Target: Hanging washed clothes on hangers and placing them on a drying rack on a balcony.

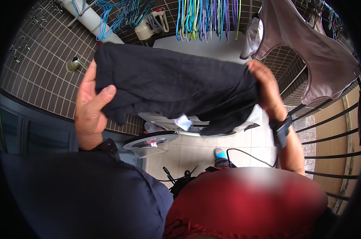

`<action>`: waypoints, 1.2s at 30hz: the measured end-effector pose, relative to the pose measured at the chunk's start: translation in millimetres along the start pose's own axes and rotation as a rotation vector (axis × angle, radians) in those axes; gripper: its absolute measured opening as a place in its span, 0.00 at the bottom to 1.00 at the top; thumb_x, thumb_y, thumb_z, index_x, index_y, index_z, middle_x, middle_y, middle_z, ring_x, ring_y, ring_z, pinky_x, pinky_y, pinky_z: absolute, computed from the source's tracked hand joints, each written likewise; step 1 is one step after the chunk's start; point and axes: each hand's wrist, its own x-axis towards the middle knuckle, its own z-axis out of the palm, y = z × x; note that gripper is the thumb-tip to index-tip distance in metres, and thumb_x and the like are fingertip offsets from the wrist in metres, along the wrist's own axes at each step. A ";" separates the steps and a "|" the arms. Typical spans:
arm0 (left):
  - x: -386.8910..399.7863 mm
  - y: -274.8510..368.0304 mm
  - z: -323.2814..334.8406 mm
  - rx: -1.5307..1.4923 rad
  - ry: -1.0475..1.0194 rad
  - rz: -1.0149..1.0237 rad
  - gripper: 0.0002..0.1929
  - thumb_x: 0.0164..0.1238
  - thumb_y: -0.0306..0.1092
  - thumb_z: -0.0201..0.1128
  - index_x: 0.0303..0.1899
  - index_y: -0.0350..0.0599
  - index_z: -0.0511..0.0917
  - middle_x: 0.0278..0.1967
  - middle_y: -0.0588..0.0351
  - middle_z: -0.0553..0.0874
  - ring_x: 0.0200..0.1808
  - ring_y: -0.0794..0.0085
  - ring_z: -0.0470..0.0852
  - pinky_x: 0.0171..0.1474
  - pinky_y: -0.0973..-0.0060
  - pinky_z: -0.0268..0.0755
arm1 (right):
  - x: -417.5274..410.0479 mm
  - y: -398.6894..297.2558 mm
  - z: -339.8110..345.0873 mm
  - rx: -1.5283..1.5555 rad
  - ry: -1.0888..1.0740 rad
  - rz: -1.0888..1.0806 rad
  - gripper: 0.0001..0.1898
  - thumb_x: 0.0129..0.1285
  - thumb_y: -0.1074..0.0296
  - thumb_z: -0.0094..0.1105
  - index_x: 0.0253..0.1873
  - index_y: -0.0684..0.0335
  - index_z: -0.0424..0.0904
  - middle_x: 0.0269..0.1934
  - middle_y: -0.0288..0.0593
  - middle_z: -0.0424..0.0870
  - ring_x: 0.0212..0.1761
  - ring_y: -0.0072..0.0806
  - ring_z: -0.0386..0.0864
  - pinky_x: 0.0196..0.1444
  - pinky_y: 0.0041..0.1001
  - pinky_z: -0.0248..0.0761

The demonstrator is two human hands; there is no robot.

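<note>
A dark cloth garment (174,80) is stretched sideways between my two hands, with its lower edge hanging loose. My left hand (94,104) grips its left end, the thumb in front of the cloth. At the upper right corner, my right hand (264,85) holds the other end, slightly blurred; a dark watch is on that wrist. A small white tag or piece of cloth (183,122) shows below the garment's lower edge. Behind and under the cloth is a white front-loading washing machine, mostly hidden, its round door (152,142) standing open.
Colourful hangers (209,19) hang at the top, blue ones (123,15) further left. A pale garment (311,56) hangs at the right, above black railing bars (332,140). A cream handheld appliance (144,30) with a coiled cord is by the tiled wall. A black cable (252,155) loops near my right forearm.
</note>
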 end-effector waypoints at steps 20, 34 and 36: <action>-18.8 -233.0 68.2 0.966 -0.323 0.079 0.22 0.44 0.31 0.73 0.45 0.40 0.79 0.36 0.48 0.81 0.41 0.55 0.80 0.45 0.65 0.73 | 48.4 0.4 -44.9 0.049 -0.041 0.198 0.18 0.57 0.76 0.66 0.53 0.65 0.77 0.37 0.32 0.80 0.41 0.16 0.78 0.52 0.17 0.68; 35.2 -97.5 9.8 0.357 0.116 0.044 0.10 0.64 0.22 0.59 0.46 0.28 0.79 0.44 0.54 0.81 0.43 0.76 0.79 0.51 0.81 0.69 | 66.9 -49.0 -59.2 -0.409 0.021 -0.223 0.07 0.61 0.74 0.63 0.44 0.63 0.82 0.39 0.33 0.83 0.41 0.16 0.77 0.46 0.17 0.70; 41.5 -85.1 -10.7 0.218 0.140 0.107 0.10 0.68 0.24 0.56 0.47 0.27 0.78 0.44 0.55 0.81 0.44 0.75 0.79 0.55 0.80 0.67 | 68.4 -51.7 -48.8 -0.673 -0.143 -0.386 0.04 0.62 0.74 0.61 0.41 0.66 0.82 0.36 0.34 0.83 0.41 0.16 0.77 0.47 0.18 0.70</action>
